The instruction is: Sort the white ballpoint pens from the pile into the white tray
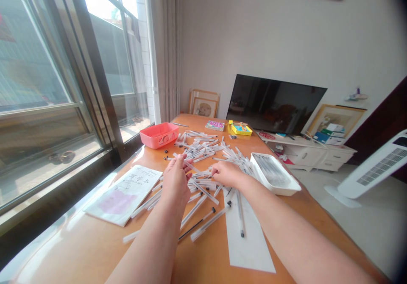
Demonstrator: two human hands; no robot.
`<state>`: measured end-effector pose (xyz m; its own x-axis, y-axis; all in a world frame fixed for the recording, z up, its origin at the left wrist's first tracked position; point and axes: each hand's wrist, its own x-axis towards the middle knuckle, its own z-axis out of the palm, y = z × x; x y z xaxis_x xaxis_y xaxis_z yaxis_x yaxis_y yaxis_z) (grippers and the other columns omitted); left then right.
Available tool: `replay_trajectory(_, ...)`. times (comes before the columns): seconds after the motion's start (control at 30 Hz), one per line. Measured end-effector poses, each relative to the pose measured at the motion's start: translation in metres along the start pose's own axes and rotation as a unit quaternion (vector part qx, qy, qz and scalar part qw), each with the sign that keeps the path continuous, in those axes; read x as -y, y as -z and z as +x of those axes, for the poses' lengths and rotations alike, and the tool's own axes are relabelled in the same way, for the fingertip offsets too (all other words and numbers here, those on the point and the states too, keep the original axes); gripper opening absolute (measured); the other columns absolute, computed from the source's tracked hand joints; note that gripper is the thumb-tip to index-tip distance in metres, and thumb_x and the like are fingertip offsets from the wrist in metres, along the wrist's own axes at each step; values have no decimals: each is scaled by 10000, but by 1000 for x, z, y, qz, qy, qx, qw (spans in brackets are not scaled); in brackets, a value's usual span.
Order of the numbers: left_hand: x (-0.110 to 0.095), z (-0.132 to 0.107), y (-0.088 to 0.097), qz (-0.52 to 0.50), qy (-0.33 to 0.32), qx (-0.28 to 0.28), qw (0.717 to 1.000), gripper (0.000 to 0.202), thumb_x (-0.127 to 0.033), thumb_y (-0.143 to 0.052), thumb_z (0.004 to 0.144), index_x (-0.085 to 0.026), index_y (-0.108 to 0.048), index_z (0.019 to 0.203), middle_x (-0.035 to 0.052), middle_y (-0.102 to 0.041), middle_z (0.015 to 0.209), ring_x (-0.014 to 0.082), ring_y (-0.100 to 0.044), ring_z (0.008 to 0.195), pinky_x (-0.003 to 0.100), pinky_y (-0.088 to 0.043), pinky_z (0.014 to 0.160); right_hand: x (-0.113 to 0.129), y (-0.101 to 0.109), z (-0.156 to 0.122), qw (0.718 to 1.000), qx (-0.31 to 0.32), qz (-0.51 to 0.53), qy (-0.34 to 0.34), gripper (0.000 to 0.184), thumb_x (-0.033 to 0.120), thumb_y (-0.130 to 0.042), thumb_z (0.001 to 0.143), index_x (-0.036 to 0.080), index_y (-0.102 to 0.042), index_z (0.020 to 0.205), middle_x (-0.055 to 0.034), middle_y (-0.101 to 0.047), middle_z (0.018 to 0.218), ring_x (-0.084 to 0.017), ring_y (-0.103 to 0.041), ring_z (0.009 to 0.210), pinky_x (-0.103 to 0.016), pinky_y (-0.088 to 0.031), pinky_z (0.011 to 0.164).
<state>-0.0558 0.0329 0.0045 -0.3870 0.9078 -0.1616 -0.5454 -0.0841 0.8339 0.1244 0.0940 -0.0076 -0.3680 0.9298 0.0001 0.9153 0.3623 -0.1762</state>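
Note:
Many white pens lie scattered across the orange wooden table. My left hand is over the pile with its fingers pinched on one white pen, which sticks out to the right. My right hand rests knuckles-up on the pile, fingers curled down among the pens; what they hold is hidden. A white tray filled with pens sits just right of my right hand.
A pink plastic box stands at the far left of the pile. A notebook lies near left, a white paper strip in front. Small boxes sit at the far edge. A TV and a white fan stand beyond.

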Motion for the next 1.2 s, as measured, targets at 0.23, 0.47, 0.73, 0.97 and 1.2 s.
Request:
replay_trajectory(0.23,-1,2,-1,0,2,-3,1000,400,-485,-676,803,-184,-662,1066,62,-691,847,109,-590,661,203,-376,551,9,-3,8,1000,-3,8,22,84,200,-673,713,243,-738,743,-42,-731,895,-212,-636,847,-283,-384,696)
replay_trajectory(0.47,-1,0,-1,12,3,9,1000,409,-491,-681,795,-185,-674,1066,71,-704,873,107,-581,659,203,-368,544,1,5,6,991,-52,123,20,76,256,-627,780,231,-695,802,-10,-705,774,-176,-610,717,-265,-386,624)
replay_trajectory(0.73,7,-13,-5,122,69,139,980,322,-437,-705,782,-159,-717,945,98,-730,905,142,-622,697,251,-441,608,0,32,-29,815,-174,552,-12,283,320,-653,797,202,-598,1048,-13,-701,820,-137,-599,676,-225,-422,558)
replay_trajectory(0.97,17,-25,-13,109,150,209,960,216,-332,-721,809,-128,-689,873,157,-732,917,209,-708,746,343,-561,719,-2,23,-70,689,-279,664,-83,291,275,-742,728,214,-545,933,-18,-705,869,-139,-649,751,-252,-519,682)
replay_trajectory(1.2,22,-19,-14,61,119,178,975,123,-235,-641,886,-115,-659,868,155,-728,885,168,-708,707,279,-576,687,5,9,-93,805,-210,548,-82,192,285,-688,734,218,-530,820,33,-601,705,-141,-569,647,-276,-482,644)
